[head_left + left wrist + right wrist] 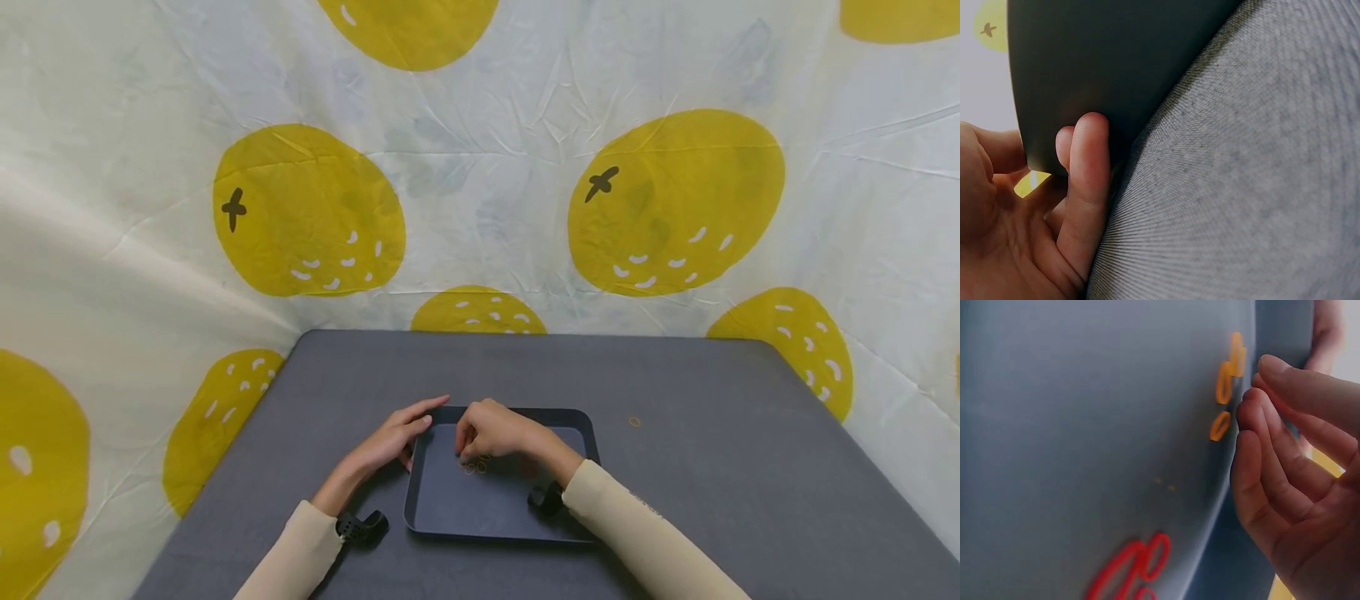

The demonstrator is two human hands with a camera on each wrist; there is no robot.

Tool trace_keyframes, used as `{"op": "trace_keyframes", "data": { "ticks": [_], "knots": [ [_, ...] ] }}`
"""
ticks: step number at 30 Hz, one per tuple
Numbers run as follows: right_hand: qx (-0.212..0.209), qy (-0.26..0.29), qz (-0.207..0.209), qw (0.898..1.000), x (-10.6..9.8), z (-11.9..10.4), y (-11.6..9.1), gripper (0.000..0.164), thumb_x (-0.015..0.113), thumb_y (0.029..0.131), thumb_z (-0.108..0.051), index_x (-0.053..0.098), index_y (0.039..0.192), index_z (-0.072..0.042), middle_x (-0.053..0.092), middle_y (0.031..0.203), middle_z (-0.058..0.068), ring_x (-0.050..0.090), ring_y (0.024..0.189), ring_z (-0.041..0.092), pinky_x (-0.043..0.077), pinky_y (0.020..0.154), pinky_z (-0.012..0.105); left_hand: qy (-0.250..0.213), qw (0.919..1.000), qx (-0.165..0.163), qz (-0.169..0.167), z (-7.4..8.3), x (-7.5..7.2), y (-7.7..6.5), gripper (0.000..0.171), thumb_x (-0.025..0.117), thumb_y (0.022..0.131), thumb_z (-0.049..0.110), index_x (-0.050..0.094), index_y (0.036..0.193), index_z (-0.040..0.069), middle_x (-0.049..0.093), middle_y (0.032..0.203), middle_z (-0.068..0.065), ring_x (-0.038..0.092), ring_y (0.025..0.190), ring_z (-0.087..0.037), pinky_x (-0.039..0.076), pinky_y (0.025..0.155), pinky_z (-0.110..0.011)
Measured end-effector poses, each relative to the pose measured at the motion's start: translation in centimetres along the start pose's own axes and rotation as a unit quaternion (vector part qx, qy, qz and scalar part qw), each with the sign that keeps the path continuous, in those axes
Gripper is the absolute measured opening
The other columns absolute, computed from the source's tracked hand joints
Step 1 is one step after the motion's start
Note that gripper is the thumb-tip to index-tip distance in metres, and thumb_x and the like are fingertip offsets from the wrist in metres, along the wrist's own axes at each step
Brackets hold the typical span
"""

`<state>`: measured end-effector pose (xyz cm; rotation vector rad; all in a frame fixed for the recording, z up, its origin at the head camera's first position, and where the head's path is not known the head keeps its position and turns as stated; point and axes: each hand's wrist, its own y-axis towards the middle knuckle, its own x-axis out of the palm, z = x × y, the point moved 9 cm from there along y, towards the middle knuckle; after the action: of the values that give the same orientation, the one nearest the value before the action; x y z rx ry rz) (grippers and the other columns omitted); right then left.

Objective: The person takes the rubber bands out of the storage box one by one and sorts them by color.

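Note:
A dark shallow tray [480, 508] lies on the grey table. My left hand [392, 437] is at its far left corner, index finger stretched along the rim. In the left wrist view the tray's wall [1104, 62] stands between the thumb and the other fingers. My right hand [491, 429] is over the tray, fingertips drawn together beside several orange rubber bands [1224, 382]. No band shows between those fingertips; I cannot tell whether one is hidden there. Red rubber bands [1159, 556] lie farther right in the tray, partly under the right wrist in the head view.
One orange rubber band [634, 422] lies on the table [690, 467] right of the tray. Behind the table hangs a pale cloth [487, 200] printed with yellow fruit. Each wrist wears a black strap [363, 529].

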<state>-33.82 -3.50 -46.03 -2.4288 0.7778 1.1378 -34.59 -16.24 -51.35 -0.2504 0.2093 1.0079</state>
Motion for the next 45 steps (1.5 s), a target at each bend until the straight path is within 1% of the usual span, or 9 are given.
{"op": "trace_keyframes", "data": {
  "ticks": [2,5,10,19,21,27,34,41,45],
  "knots": [
    [0.000,-0.001,0.000,1.000,0.2,0.1,0.2,0.004,0.080,0.088,-0.006,0.082,0.086,-0.009,0.077,0.077,-0.002,0.063,0.062,-0.001,0.053,0.059,0.017,-0.001,1.0000,0.000,0.000,0.0,0.0,0.0,0.049,0.038,0.114,0.024,0.036,0.163,0.025,0.028,0.167,-0.022,0.060,0.061,-0.019,0.057,0.050,-0.035],
    [0.004,0.000,0.002,1.000,0.4,0.2,0.2,0.008,0.079,0.087,-0.003,0.082,0.083,-0.010,0.076,0.075,-0.003,0.063,0.060,-0.001,0.052,0.057,0.017,0.001,1.0000,0.001,0.002,0.0,0.0,0.0,0.049,0.038,0.114,0.022,0.036,0.163,0.024,0.028,0.168,-0.022,0.059,0.059,-0.019,0.057,0.050,-0.036],
    [0.007,-0.008,0.006,1.000,0.4,0.5,0.3,0.010,0.080,0.087,-0.004,0.081,0.081,-0.013,0.075,0.073,-0.006,0.062,0.060,-0.001,0.052,0.058,0.018,0.002,1.0000,0.000,0.004,0.1,0.0,0.1,0.048,0.038,0.114,0.021,0.037,0.162,0.024,0.030,0.167,-0.022,0.056,0.055,-0.017,0.056,0.049,-0.035],
    [0.009,-0.041,-0.008,0.999,0.7,0.4,0.5,0.017,0.077,0.090,-0.007,0.080,0.078,-0.018,0.070,0.069,-0.014,0.059,0.059,-0.002,0.050,0.059,0.016,-0.001,1.0000,0.006,0.000,0.3,-0.1,0.0,0.049,0.039,0.114,0.027,0.036,0.163,0.024,0.032,0.166,-0.023,0.057,0.055,-0.017,0.056,0.049,-0.035],
    [0.006,-0.043,-0.009,0.999,0.7,0.3,0.5,0.018,0.077,0.090,-0.007,0.079,0.077,-0.019,0.069,0.069,-0.014,0.059,0.059,-0.001,0.049,0.058,0.016,-0.002,1.0000,0.006,-0.002,0.2,-0.1,0.0,0.049,0.039,0.114,0.028,0.036,0.163,0.023,0.031,0.166,-0.023,0.057,0.056,-0.017,0.056,0.050,-0.035],
    [-0.010,-0.033,-0.007,0.999,0.8,0.1,0.4,0.020,0.075,0.090,-0.006,0.078,0.076,-0.019,0.067,0.066,-0.014,0.057,0.056,-0.001,0.048,0.057,0.016,-0.006,1.0000,-0.002,-0.001,-0.1,-0.1,0.0,0.049,0.041,0.114,0.030,0.037,0.163,0.025,0.038,0.162,-0.024,0.058,0.055,-0.016,0.056,0.051,-0.034],
    [-0.020,-0.009,-0.003,1.000,0.2,-0.3,0.1,0.018,0.074,0.091,-0.004,0.079,0.078,-0.016,0.068,0.067,-0.012,0.056,0.055,0.000,0.046,0.054,0.017,-0.006,1.0000,-0.001,0.001,-0.1,-0.1,0.0,0.049,0.040,0.114,0.029,0.037,0.162,0.024,0.037,0.162,-0.024,0.057,0.054,-0.015,0.056,0.051,-0.034],
    [-0.023,0.008,0.001,1.000,-0.8,-0.2,-0.4,0.017,0.073,0.091,-0.005,0.080,0.082,-0.016,0.071,0.074,-0.010,0.059,0.061,0.001,0.050,0.059,0.018,-0.004,1.0000,-0.004,0.002,-0.1,-0.1,-0.1,0.048,0.039,0.114,0.028,0.037,0.162,0.029,0.039,0.162,-0.020,0.059,0.054,-0.016,0.058,0.052,-0.035],
    [-0.027,0.014,0.014,0.999,-1.9,-0.3,-1.1,0.014,0.074,0.092,-0.007,0.080,0.083,-0.016,0.073,0.077,-0.009,0.062,0.064,0.000,0.053,0.062,0.019,-0.001,1.0000,-0.002,0.000,-0.3,0.0,-0.2,0.048,0.039,0.114,0.028,0.036,0.163,0.027,0.038,0.163,-0.021,0.058,0.054,-0.016,0.058,0.052,-0.035]
  ]
}}
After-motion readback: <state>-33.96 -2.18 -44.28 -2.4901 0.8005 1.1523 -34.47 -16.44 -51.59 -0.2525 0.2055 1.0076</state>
